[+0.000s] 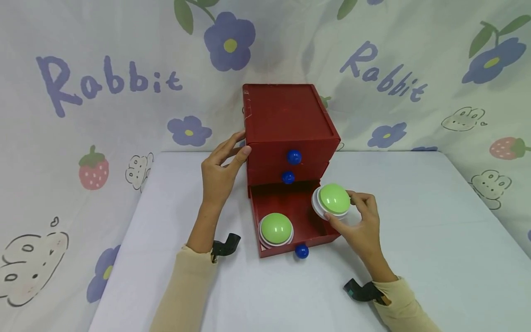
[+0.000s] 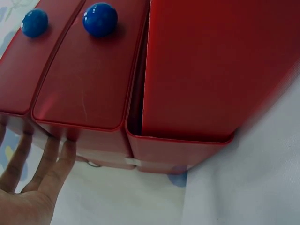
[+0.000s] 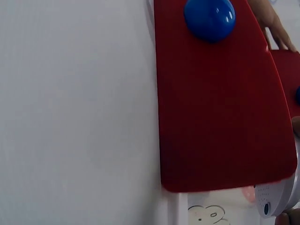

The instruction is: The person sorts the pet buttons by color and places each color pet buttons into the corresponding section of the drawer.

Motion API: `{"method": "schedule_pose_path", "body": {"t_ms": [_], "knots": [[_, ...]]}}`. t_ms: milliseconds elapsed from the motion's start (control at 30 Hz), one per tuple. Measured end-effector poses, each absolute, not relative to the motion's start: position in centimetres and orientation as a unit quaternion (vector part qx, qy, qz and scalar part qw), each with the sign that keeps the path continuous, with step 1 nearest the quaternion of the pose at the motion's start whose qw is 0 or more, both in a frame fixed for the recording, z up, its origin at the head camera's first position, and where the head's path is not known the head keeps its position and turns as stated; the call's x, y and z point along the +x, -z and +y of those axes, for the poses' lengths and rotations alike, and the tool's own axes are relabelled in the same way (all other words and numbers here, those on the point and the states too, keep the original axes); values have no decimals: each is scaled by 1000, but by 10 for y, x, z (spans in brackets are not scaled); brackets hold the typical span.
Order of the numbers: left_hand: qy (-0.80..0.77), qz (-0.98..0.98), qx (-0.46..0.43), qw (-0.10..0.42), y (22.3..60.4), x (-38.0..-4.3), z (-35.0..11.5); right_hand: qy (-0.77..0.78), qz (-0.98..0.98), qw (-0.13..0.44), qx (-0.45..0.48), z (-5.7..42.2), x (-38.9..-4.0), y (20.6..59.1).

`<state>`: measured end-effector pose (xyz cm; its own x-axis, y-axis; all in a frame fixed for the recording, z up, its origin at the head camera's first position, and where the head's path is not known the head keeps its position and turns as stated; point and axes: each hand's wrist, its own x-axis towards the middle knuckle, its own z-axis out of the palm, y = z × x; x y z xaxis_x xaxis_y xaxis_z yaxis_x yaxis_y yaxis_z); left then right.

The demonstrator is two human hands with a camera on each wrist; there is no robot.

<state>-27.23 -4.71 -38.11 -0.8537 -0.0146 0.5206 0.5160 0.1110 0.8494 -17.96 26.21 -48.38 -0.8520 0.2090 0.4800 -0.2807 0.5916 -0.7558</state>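
A red drawer cabinet (image 1: 288, 113) with blue knobs stands at the middle of the table, its bottom drawer (image 1: 300, 203) pulled out. My left hand (image 1: 220, 173) rests its fingers against the cabinet's left side, as the left wrist view also shows. Between thumb and fingers, my right hand (image 1: 362, 223) holds a green-topped white push-button light (image 1: 334, 199) over the drawer's right side. Its white base (image 3: 276, 197) shows at the edge of the right wrist view. A second green push-button light (image 1: 276, 228) sits in the drawer's front left corner.
The white table (image 1: 415, 240) spreads around the cabinet. Behind it hangs a patterned cloth (image 1: 124, 37) with flowers and rabbits. The drawer's blue knob (image 1: 302, 251) juts out toward the front. Two upper drawers, with knobs (image 1: 294, 157), are closed.
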Motion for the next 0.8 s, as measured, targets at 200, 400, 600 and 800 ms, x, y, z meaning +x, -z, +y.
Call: {"method": "schedule_pose_path", "body": {"t_ms": [200, 400, 600, 800], "knots": [[642, -718, -174, 206, 381, -272, -47, -454, -851, 260, 32, 251, -177, 481], [640, -720, -172, 205, 381, -272, -47, -450, -854, 256, 46, 244, -176, 480], [645, -716, -172, 205, 381, -273, -46, -450, -856, 251, 50, 241, -174, 480], [645, -716, -171, 206, 381, -272, -46, -438, -866, 231, 63, 239, -175, 481]]}}
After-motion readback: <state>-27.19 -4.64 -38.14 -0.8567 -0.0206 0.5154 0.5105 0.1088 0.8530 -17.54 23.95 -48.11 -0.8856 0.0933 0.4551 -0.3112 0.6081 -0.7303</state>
